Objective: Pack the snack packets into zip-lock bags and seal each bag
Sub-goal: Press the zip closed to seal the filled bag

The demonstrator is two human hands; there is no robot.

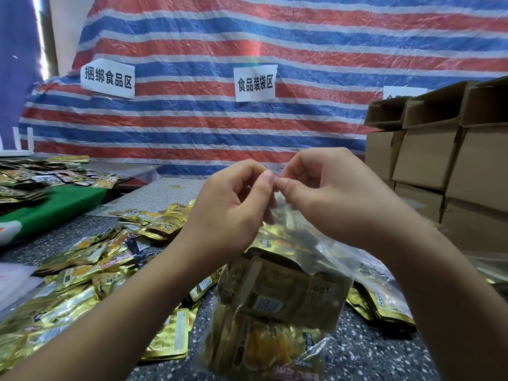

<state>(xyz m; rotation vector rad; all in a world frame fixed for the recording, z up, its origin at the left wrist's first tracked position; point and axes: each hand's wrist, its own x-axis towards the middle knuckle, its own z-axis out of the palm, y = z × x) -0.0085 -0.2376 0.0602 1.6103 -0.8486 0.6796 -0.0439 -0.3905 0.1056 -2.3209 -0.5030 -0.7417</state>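
Head view, looking down over a speckled grey table (365,350). Two bare forearms reach in from the bottom edge and the hands meet at the centre. The left hand (233,207) and right hand (327,193) each pinch the top edge of a clear zip-lock bag (277,301) between thumb and curled fingers, thumbs touching at the thin red seal strip (275,174). The bag hangs down from the hands toward the camera, its lower end near the table. It is stuffed with gold snack packets; whether the seal is fully closed cannot be told.

Loose gold packets (90,270) lie heaped on the table to the left of the bag, and a few more (382,306) lie to its right, partly under clear plastic. Further left, a green cloth (57,204) covers a lower surface with another pile of darker packets (41,177) on it.

Behind the table hangs a red, blue and white striped tarp (247,37) carrying two white paper signs with Chinese characters, a left sign (107,78) and a middle sign (255,82). At the right stand stacked cardboard boxes (445,149), the top ones open.
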